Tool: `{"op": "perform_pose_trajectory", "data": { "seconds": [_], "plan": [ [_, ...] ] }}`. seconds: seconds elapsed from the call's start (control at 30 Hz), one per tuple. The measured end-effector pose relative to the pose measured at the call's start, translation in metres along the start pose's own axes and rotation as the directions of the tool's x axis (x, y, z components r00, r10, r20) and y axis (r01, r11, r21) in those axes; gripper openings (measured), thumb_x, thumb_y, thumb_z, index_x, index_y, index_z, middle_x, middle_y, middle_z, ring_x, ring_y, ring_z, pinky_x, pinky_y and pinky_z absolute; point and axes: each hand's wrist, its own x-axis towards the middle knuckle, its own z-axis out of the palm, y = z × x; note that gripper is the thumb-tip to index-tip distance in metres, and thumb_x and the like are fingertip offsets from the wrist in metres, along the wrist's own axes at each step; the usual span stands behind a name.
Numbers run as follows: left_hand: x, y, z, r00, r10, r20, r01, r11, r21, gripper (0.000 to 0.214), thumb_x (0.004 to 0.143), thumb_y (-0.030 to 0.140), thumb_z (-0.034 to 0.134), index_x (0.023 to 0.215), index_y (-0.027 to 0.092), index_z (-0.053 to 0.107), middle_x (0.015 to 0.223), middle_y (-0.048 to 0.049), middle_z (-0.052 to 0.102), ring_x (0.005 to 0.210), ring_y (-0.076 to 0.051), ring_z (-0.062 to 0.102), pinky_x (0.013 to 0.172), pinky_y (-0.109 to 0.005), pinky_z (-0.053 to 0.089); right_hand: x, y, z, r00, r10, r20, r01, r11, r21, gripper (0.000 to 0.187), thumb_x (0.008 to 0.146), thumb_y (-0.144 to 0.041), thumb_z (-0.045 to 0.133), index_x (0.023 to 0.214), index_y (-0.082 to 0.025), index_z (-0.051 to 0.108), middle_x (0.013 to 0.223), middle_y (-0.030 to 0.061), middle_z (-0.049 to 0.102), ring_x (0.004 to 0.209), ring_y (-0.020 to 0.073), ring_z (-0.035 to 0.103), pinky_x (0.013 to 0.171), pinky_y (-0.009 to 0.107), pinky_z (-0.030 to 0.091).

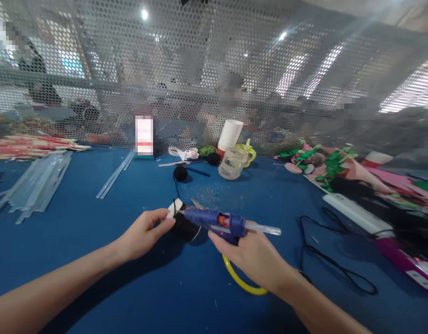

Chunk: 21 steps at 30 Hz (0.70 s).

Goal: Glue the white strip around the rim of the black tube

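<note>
My right hand (250,255) is wrapped round the grip of a blue glue gun (217,222), a clear glue stick (262,228) poking out of its back. The nozzle points left at a small black and white piece (181,218), a dark rounded body with a white patch. My left hand (147,232) pinches that piece by its white end, just above the blue table (95,260). A black thread runs from it up to a black pompom (180,173). A yellow loop (240,280) lies under my right hand.
Clear glue sticks (36,185) lie at the left, wooden sticks (29,146) behind them. A glass jar (232,163), stacked paper cups (228,135) and yarn sit at the back centre. At the right lie green ribbon scraps (325,164), a white power strip (353,213) and a black cable (325,260). Perforated mesh wall behind.
</note>
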Motion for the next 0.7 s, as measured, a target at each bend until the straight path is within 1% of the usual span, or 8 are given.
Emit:
{"op": "perform_pose_trajectory", "data": {
  "seconds": [0.1,0.23,0.33,0.4,0.47,0.57,0.7],
  "plan": [
    [-0.0002,-0.0002,-0.0001,1.0,0.015,0.002,-0.015,1.0,-0.002,0.032,0.08,0.037,0.041,0.077,0.011,0.059,0.069,-0.0023,0.055,0.064,-0.015,0.047,0.063,-0.027,0.041,-0.0007,-0.0008,-0.001,1.0,-0.017,0.01,0.016,0.998,0.055,0.012,0.076,-0.026,0.047,0.072,-0.019,0.057,0.059,-0.001,0.057,0.048,0.0109,0.047,0.043,0.021,0.037],
    [-0.0008,-0.0001,-0.0008,1.0,0.022,-0.011,-0.022,1.0,-0.005,0.031,0.08,0.038,0.042,0.076,0.011,0.059,0.067,-0.0015,0.054,0.063,-0.014,0.046,0.061,-0.026,0.041,-0.0007,-0.0009,-0.0003,1.0,-0.009,0.006,0.009,0.998,0.066,0.011,0.077,-0.025,0.048,0.07,-0.019,0.055,0.057,-0.002,0.055,0.048,0.0105,0.046,0.046,0.021,0.039],
    [-0.0009,-0.0005,-0.0012,0.999,0.034,-0.004,-0.034,0.999,0.012,0.032,0.08,0.037,0.041,0.077,0.012,0.059,0.068,-0.0013,0.053,0.064,-0.014,0.045,0.062,-0.026,0.041,-0.001,0.0011,0.0014,0.999,-0.025,0.026,0.023,0.997,0.068,0.012,0.076,-0.025,0.048,0.069,-0.018,0.055,0.055,-0.0024,0.055,0.046,0.01,0.046,0.044,0.02,0.038],
    [-0.0009,-0.0011,-0.0014,0.999,0.037,0.002,-0.037,0.999,0.024,0.032,0.081,0.038,0.04,0.077,0.011,0.058,0.068,-0.0012,0.053,0.064,-0.014,0.045,0.063,-0.027,0.041,-0.0012,0.002,0.0019,1.0,-0.028,0.014,0.027,0.998,0.055,0.011,0.075,-0.025,0.05,0.07,-0.018,0.057,0.056,-0.0019,0.056,0.046,0.01,0.045,0.043,0.02,0.037],
    [-0.001,-0.0013,-0.0017,0.999,0.041,0.006,-0.041,0.999,0.036,0.032,0.081,0.038,0.039,0.076,0.011,0.057,0.069,-0.0014,0.052,0.064,-0.014,0.045,0.063,-0.027,0.041,-0.0014,0.0018,0.0016,1.0,-0.012,0.002,0.012,0.998,0.054,0.011,0.075,-0.025,0.05,0.072,-0.018,0.058,0.058,-0.0013,0.057,0.046,0.01,0.046,0.042,0.02,0.037],
    [-0.0008,0.0003,-0.0023,0.998,0.063,0.02,-0.064,0.996,0.058,0.031,0.082,0.036,0.038,0.076,0.011,0.056,0.072,-0.0025,0.051,0.069,-0.016,0.045,0.067,-0.028,0.04,-0.0012,-0.0006,-0.0003,1.0,0.018,0.022,-0.019,0.997,0.07,0.013,0.075,-0.026,0.048,0.072,-0.018,0.058,0.056,-0.0014,0.056,0.043,0.0095,0.045,0.039,0.02,0.035],
    [-0.0002,0.0034,-0.0034,0.996,0.07,0.05,-0.073,0.996,0.058,0.03,0.082,0.034,0.036,0.079,0.011,0.055,0.078,-0.0038,0.053,0.074,-0.017,0.047,0.072,-0.03,0.04,0.0002,-0.005,-0.0041,0.999,0.05,0.02,-0.05,0.999,0.018,0.015,0.075,-0.026,0.047,0.073,-0.018,0.06,0.056,-0.0001,0.055,0.045,0.0117,0.046,0.044,0.023,0.038]
  ]
}}
